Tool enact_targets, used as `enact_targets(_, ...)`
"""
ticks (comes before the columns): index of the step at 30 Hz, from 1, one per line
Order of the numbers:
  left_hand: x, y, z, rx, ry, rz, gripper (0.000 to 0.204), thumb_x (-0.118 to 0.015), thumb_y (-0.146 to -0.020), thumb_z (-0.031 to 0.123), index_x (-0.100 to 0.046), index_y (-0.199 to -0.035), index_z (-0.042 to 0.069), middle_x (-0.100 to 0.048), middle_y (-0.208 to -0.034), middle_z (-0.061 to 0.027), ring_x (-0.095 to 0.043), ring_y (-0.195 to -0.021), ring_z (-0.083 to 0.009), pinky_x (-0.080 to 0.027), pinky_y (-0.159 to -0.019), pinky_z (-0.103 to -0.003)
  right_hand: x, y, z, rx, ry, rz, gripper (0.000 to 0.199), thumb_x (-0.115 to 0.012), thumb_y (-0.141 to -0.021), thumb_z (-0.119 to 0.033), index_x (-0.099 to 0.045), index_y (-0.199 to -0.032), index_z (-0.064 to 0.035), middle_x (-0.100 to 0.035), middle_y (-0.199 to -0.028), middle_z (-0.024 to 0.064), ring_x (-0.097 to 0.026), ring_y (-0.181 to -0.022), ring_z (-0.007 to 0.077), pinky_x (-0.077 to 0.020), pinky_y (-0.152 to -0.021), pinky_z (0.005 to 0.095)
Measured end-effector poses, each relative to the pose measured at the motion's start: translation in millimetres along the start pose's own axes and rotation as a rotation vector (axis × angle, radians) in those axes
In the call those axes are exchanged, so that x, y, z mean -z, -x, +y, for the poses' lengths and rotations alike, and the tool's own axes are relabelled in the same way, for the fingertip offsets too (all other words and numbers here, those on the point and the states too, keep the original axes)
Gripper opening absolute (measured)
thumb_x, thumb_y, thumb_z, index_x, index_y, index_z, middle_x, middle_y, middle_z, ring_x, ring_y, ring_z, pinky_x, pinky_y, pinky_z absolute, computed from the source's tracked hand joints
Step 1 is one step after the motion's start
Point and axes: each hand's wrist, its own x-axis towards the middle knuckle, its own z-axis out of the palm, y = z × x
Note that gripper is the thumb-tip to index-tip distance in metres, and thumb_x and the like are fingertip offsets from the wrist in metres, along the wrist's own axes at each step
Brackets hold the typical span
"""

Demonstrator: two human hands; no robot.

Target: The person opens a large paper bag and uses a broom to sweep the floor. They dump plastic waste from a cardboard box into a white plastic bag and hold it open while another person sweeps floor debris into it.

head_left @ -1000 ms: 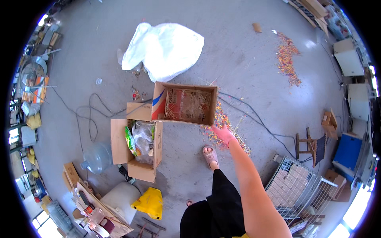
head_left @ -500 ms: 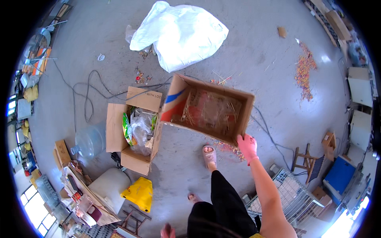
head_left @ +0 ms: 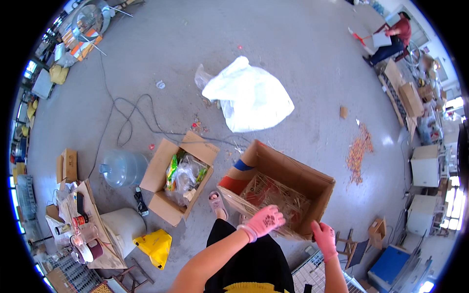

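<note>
A brown cardboard box (head_left: 293, 168) with its top open tilts in front of me, a blue and red patch on its left side. Thin straw-like sticks and a reddish, shiny patch show at its bottom. My left hand (head_left: 266, 222), in a pink glove, is curled over the box's near rim. At the near right corner, my right hand (head_left: 325, 239), gloved in pink too, grips the edge; its thumb side points up. To the left stands a smaller open carton (head_left: 168, 207) filled with clear plastic (head_left: 185, 177) and green wrappers.
A large white sack (head_left: 259, 100) lies on the floor ahead. Beside the small carton are a water jug (head_left: 124, 168) and a looping cable (head_left: 129, 115). Colourful scraps (head_left: 359, 154) are strewn at right. A yellow bag (head_left: 155, 248) lies near left. Another person (head_left: 398, 36) sits far right.
My left hand has come up from the lower edge to the box's near rim. The box has shifted nearer and rightward in view, and the view has turned; my right hand still holds its corner.
</note>
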Motion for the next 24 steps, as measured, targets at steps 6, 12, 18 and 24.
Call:
enact_targets(6, 107.1, -2.7, -7.3, -0.196, 0.178, 0.214, 0.011, -0.059, -0.069, 0.015, -0.053, -0.078, 0.014, -0.054, -0.082, -0.0032, -0.054, -0.09, -0.0207, -0.038, -0.098, -0.034, 95.5, 24.9, -98.7, 1.113, 0.243, 0.346, 0.015, -0.063, -0.068, -0.014, -0.061, -0.08, -0.0056, -0.057, -0.101, 0.0086, -0.05, -0.102, 0.0293, -0.0372, -0.093, 0.0444)
enact_targets(12, 177.7, -27.7, -49.5, -0.283, 0.227, 0.218, 0.016, -0.062, -0.067, 0.014, -0.055, -0.082, 0.013, -0.053, -0.081, -0.0026, -0.053, -0.089, -0.0207, -0.036, -0.1, -0.036, 125.8, 18.0, -154.2, 0.929, 0.195, 0.589, 0.017, -0.066, -0.064, -0.016, -0.059, -0.077, -0.0082, -0.056, -0.106, 0.0083, -0.046, -0.11, 0.0318, -0.027, -0.101, 0.0497)
enact_targets(18, 213.1, -97.8, -84.9, -0.333, 0.251, 0.25, 0.02, -0.065, -0.064, 0.014, -0.057, -0.081, 0.012, -0.055, -0.08, -0.0024, -0.054, -0.091, -0.0216, -0.036, -0.101, -0.037, 180.0, -29.8, -174.1, 1.148, 0.311, 0.286, 0.025, -0.067, -0.062, -0.029, -0.058, -0.075, -0.0088, -0.061, -0.088, 0.0051, -0.054, -0.101, 0.0261, -0.029, -0.102, 0.0505)
enact_targets(24, 247.6, -186.9, -139.4, -0.289, 0.47, 0.292, 0.025, -0.072, -0.062, 0.016, -0.059, -0.082, 0.009, -0.058, -0.083, -0.0036, -0.054, -0.094, -0.0234, -0.034, -0.101, -0.04, 243.6, -133.8, -261.0, 1.428, 0.165, 0.472, 0.019, -0.06, -0.06, -0.019, -0.048, -0.051, -0.0072, -0.047, -0.054, 0.0059, -0.051, -0.062, 0.0267, -0.043, -0.08, 0.0425)
